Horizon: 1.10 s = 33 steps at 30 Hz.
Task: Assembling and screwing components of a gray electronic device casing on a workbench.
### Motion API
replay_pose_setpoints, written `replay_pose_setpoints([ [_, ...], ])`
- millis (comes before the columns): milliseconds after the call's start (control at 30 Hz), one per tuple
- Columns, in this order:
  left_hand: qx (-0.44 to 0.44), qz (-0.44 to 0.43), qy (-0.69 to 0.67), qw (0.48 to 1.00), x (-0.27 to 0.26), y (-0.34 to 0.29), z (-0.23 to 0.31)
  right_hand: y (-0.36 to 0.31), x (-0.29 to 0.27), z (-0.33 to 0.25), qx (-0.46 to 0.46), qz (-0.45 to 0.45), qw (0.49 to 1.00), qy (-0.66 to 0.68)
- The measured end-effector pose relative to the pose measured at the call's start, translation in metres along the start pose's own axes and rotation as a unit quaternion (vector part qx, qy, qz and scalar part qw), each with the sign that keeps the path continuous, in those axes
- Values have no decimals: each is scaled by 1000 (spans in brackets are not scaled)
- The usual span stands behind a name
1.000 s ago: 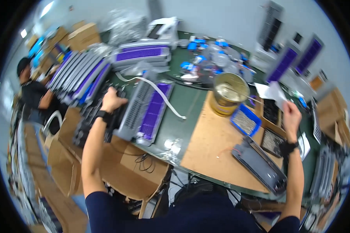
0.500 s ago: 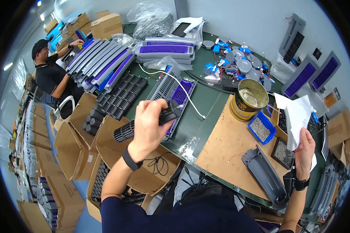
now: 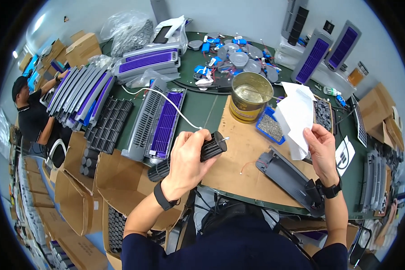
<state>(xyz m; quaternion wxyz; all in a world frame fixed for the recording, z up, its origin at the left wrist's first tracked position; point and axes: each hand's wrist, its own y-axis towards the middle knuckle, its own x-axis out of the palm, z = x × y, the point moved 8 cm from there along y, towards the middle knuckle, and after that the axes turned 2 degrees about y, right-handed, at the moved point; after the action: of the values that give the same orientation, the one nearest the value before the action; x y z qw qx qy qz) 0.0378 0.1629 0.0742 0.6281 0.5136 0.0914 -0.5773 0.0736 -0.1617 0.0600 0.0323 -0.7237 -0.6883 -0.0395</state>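
Wrapped round a black ribbed fan roller (image 3: 214, 146) is my left hand (image 3: 184, 159); a short metal shaft sticks out of the roller's right end. The roller is held tilted above the table's front edge. Between thumb and fingers my right hand (image 3: 323, 153) pinches folded white paper (image 3: 294, 118), which partly covers the small parts behind it. Below the two hands a dark grey long housing (image 3: 287, 180) lies on a cardboard sheet (image 3: 227, 173). A grey housing with a purple grille (image 3: 164, 130) rests on the green table beyond my left hand, a white cable across it.
A large open tin (image 3: 245, 112) and a blue tray of small metal parts (image 3: 270, 128) stand on the cardboard. Behind are blue motors (image 3: 214, 61) and clear-grey discs. Stacked grilles (image 3: 78, 96), black rollers (image 3: 109, 126) and open cartons (image 3: 78, 189) fill the left, near another person (image 3: 33, 114).
My view has turned right. Both hands have come closer together, the roller and the paper still in them; the roller has moved right toward the cardboard sheet.
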Motion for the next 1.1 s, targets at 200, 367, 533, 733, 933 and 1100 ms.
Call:
replay_pose_setpoints([
  [200, -69, -111, -128, 983, 27, 1, 5, 0, -7, 0, -7, -3, 1000, 6],
  [367, -76, -169, -184, 965, 45, 2, 20, -11, 19, -4, -31, -57, 998, -18],
  [533, -50, -191, -207, 958, 56, 6, 37, -19, 37, 6, -23, -95, 992, -80],
  [733, 9, -168, -174, 970, 59, 9, 51, -13, 24, 1, -45, -85, 995, -27],
  [933, -50, -201, -240, 948, 62, 8, 48, 35, -96, -42, -195, 196, 958, -76],
  [1100, -193, -200, -374, 885, 69, 22, 29, 69, -129, -22, -131, 178, 926, -306],
])
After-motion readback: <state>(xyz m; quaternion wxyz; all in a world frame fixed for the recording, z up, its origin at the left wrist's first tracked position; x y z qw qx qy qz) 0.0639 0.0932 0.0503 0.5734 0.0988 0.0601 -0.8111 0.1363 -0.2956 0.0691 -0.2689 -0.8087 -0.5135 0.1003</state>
